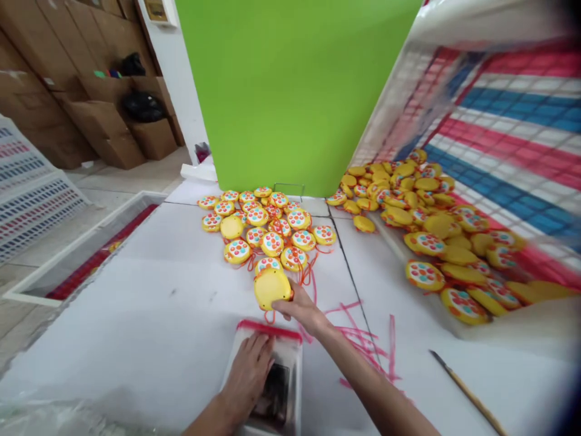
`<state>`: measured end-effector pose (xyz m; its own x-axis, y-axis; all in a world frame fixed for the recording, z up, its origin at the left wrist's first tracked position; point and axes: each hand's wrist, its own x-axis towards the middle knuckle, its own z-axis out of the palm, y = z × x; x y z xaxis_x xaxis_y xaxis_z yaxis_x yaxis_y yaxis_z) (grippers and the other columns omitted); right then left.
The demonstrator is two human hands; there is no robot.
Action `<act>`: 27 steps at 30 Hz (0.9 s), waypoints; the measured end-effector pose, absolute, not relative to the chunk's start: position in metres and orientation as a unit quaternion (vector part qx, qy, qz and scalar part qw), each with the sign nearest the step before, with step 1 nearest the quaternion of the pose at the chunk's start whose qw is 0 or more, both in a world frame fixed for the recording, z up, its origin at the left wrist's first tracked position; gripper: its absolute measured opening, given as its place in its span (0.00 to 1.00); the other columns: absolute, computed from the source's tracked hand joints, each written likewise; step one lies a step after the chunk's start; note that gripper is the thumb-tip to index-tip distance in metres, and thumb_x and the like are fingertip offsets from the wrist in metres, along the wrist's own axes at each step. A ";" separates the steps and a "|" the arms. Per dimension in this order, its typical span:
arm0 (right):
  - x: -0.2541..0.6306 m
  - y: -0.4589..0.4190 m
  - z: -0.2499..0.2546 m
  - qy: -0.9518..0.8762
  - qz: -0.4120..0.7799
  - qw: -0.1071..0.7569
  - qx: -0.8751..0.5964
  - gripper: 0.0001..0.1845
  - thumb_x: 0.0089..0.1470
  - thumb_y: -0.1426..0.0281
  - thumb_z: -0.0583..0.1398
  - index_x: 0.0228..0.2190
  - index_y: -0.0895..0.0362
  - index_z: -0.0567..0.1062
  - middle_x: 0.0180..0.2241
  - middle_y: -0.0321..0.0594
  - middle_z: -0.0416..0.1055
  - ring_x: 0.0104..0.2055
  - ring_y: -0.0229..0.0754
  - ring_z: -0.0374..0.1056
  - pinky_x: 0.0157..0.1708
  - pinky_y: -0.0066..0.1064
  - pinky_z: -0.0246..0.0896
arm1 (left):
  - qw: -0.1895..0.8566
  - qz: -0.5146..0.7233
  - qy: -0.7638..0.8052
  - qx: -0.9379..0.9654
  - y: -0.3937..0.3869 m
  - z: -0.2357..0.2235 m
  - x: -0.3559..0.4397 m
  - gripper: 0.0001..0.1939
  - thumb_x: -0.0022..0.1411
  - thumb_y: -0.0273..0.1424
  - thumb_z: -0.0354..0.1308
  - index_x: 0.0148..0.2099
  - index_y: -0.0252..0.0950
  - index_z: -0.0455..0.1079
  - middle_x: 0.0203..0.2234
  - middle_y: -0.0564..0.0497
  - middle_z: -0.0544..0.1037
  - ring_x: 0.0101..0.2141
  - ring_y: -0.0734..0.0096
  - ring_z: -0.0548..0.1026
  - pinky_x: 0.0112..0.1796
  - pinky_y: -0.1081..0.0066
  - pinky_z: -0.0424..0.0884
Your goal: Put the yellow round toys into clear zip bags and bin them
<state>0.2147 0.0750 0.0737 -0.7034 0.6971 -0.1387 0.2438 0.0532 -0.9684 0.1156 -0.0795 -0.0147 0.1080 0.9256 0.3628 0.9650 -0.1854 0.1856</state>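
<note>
Left hand (249,372) partly blocks a box (297,387) (yellow toys (272,243) beyond).

The right fingers (282,307) hold one yellow toy (271,289); just beyond them lie a little over twenty loose toys (272,243), one plain side up; to their right are dozens of heaped toys (426,212), too overlapped to count, and one thin-handled tool (472,396); under the left fingers (256,345), one container (296,387).
</note>
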 end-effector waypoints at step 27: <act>0.304 -0.017 0.079 -0.777 0.463 0.011 -0.426 0.27 0.53 0.66 0.55 0.54 0.58 0.58 0.37 0.44 0.72 0.38 0.46 0.69 0.38 0.34 0.62 | -0.155 -0.333 -0.656 -0.659 -0.084 0.012 0.098 0.15 0.60 0.24 0.48 0.50 0.37 0.62 0.38 0.47 0.74 0.40 0.63 0.70 0.41 0.60 0.69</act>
